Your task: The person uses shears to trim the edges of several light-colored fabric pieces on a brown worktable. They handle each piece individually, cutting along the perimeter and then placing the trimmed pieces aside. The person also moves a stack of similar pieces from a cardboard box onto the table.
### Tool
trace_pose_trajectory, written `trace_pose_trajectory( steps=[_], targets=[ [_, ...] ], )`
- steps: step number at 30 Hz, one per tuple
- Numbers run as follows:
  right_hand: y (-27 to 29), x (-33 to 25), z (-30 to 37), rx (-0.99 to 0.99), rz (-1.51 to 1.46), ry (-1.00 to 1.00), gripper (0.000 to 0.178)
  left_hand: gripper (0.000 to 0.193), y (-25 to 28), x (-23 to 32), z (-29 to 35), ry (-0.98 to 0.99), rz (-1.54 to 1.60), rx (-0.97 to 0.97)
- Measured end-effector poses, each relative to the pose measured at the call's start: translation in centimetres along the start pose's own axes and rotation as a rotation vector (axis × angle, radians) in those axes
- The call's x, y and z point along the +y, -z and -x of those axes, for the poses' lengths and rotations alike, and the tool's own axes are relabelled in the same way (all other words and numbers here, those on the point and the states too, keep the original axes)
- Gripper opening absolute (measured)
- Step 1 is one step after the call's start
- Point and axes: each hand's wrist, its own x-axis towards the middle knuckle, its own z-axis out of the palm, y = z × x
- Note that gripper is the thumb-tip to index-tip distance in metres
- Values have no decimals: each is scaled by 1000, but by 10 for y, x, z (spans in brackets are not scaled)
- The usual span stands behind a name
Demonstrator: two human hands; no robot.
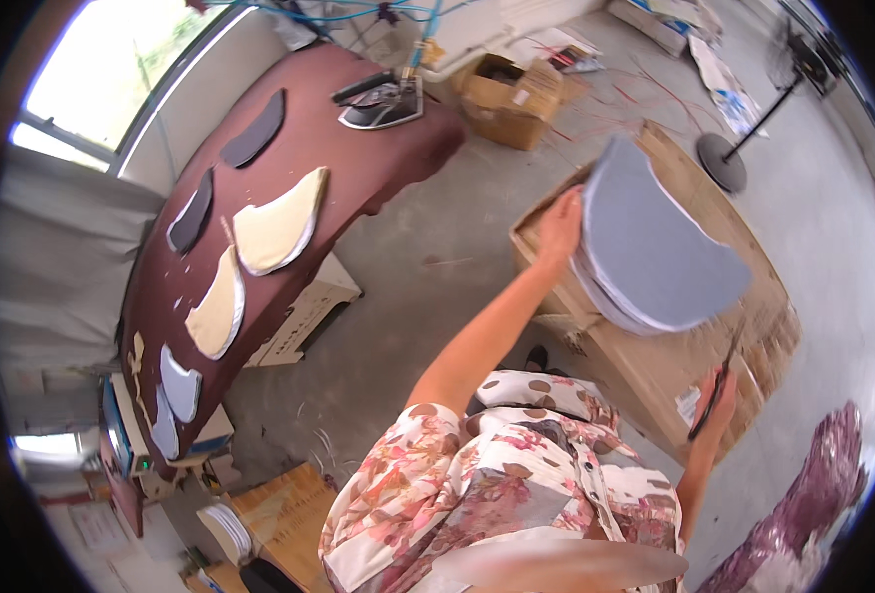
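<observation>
On a large cardboard box [645, 385] in front of me lies a thick stack of curved grey-blue fabric pieces [655, 242], with paler layers showing along its lower edge. My left hand [561, 225] rests against the left side of this stack, fingers reaching to its edge; whether it grips any layer is hard to see. Closer to me on the right, my right hand [719, 400] is closed around a pair of dark scissors [722, 378], whose blades point up and away, just off the lower right of the stack.
To my left stands a maroon padded ironing table [358, 163] bearing an iron [383, 104] and several curved pieces in black, cream [281, 222] and light blue. An open carton [511, 99] sits beyond it. A stand fan [724, 163] and a purple wrapped bundle [803, 504] are at the right.
</observation>
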Motion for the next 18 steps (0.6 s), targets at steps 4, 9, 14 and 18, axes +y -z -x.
trace_pose_trajectory(
  steps=[4,9,14,18],
  targets=[
    [19,12,-35,-261,569,-216,31,49,29,-25,-9,113,-99,69],
    [21,39,-38,-206,673,-141,43,57,32,-9,-16,346,150,-32],
    [21,37,-39,-230,790,29,54,59,15,-1,-9,285,180,-93],
    [35,66,-23,-277,843,34,58,55,-8,-22,-12,108,12,-113]
  ],
)
